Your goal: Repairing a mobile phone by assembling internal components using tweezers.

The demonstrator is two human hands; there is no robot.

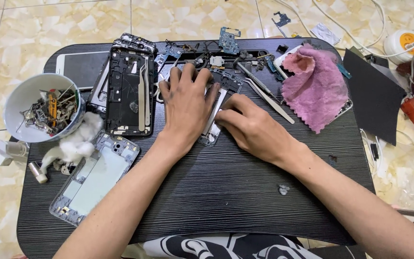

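Left hand (187,103) is lying flat, fingers spread, pressing down on a phone frame (212,129) at frame centre. Right hand (247,125) is curling loosely, fingertips touching the frame's right edge. Both hands are covering most of the frame; only its lower strip is showing on the black table (226,192).
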